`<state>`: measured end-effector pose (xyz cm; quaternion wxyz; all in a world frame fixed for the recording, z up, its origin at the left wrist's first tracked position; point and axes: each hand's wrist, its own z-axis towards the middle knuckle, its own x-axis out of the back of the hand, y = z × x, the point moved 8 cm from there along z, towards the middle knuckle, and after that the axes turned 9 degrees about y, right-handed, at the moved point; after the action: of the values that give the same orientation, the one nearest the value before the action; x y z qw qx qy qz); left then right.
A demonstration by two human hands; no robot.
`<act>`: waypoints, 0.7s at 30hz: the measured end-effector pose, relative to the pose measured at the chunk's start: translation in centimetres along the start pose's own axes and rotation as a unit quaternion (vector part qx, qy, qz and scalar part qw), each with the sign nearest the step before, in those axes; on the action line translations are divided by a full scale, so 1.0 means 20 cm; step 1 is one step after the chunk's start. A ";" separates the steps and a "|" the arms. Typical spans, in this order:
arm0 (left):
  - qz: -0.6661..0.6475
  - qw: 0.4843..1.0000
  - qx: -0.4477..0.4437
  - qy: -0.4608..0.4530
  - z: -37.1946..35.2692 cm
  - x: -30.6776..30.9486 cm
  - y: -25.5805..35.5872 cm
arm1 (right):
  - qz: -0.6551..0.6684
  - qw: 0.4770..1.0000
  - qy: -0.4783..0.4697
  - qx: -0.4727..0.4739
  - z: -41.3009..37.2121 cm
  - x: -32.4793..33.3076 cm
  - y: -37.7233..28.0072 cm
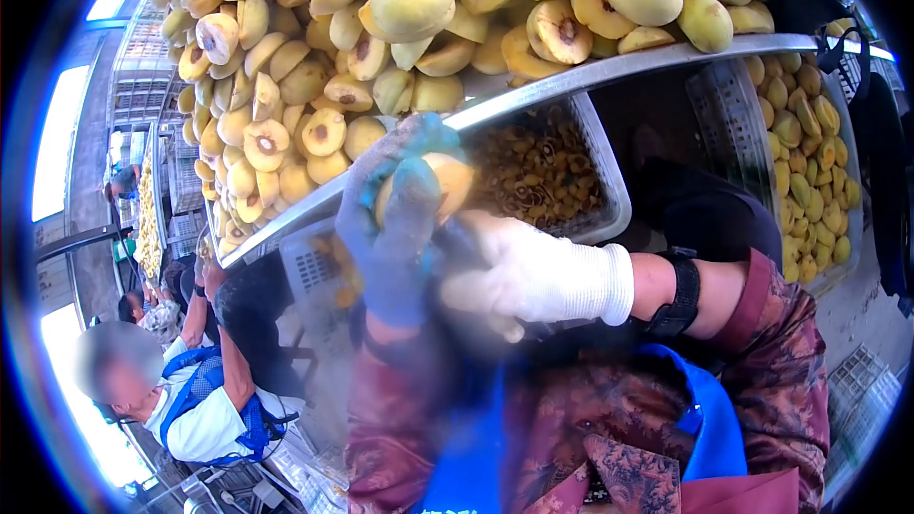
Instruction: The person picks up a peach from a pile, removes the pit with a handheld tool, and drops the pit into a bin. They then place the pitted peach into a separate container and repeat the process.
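My left hand (395, 219), in a blue-grey glove with teal patches, is closed round a yellow peach (449, 186) just inside the table's metal rim. My right hand (519, 271), in a white knitted glove, is close beside the peach at its lower right. Its fingers are curled and partly smeared by motion, so what they hold, if anything, does not show. A large heap of yellow peaches (324, 133), many halved with brown centres showing, lies just beyond both hands.
Below the metal rim (609, 76) stands a crate (609, 181) with brown pits and scraps. Another crate (743, 124) at right holds peaches. At left, a co-worker (205, 409) in a blue vest sits by the same table. A pale crate (309, 271) stands below my left hand.
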<state>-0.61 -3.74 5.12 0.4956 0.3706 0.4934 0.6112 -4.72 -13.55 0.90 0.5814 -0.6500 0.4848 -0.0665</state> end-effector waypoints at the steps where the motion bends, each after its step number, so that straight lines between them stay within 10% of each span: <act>1: 0.006 1.000 -0.009 -0.003 0.01 0.01 -0.01 | 0.003 1.000 -0.002 -0.010 0.00 0.00 0.00; 8: 0.048 0.972 0.199 -0.115 0.02 -0.05 0.00 | 0.106 0.987 -0.074 -0.098 -0.05 -0.07 -0.03; 15: -0.032 0.981 0.169 -0.088 -0.03 -0.04 -0.01 | 0.271 0.924 -0.179 -0.204 -0.13 -0.12 -0.03; 21: -0.052 0.963 0.239 -0.114 -0.04 -0.04 -0.01 | 0.141 0.967 -0.154 -0.148 -0.09 -0.12 0.01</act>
<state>-1.06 -4.62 4.79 0.4768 0.5191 0.5840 0.4026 -7.27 -13.04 2.49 0.5496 -0.6566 0.4805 0.1897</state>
